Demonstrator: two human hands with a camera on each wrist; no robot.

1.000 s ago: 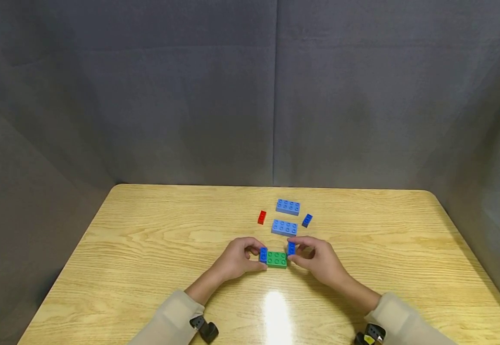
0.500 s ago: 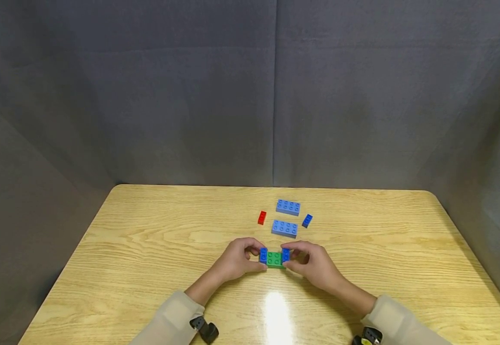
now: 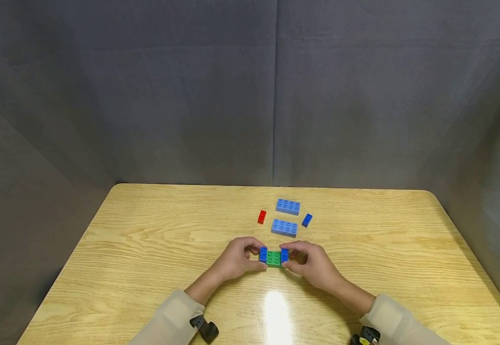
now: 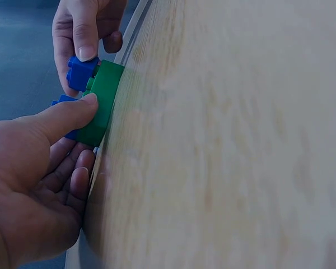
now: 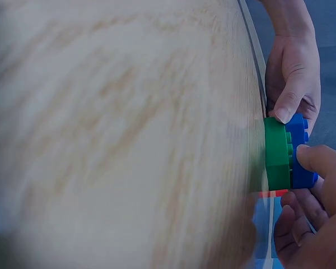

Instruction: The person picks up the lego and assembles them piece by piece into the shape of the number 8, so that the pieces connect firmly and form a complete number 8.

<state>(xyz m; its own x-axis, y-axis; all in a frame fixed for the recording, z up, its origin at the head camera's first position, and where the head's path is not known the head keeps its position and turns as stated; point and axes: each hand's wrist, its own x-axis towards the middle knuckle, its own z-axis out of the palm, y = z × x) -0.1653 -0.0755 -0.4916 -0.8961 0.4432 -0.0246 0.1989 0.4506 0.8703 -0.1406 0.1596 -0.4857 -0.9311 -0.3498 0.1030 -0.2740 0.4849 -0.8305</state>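
Observation:
A green toy building brick (image 3: 273,259) lies on the table between my hands, a small blue brick (image 3: 263,255) seated on its left end. My left hand (image 3: 234,261) pinches that end, thumb at the near side and fingers at the far side. At the right end, my right hand (image 3: 316,263) pinches a second small blue brick (image 3: 284,256) between thumb and fingertips. This brick is over the green studs; in the left wrist view it looks slightly tilted, with a green stud showing beneath its edge. Two bare green studs columns show between the blue bricks.
Beyond the hands lie two larger light blue bricks (image 3: 284,227), one behind the other. A small red brick (image 3: 261,217) is to their left, and a small dark blue brick (image 3: 307,220) to their right. Grey curtains (image 3: 189,120) surround the wooden table (image 3: 155,225).
My right hand has moved left, bringing its blue brick from beside the green brick to over its right end. My left hand has stayed in place.

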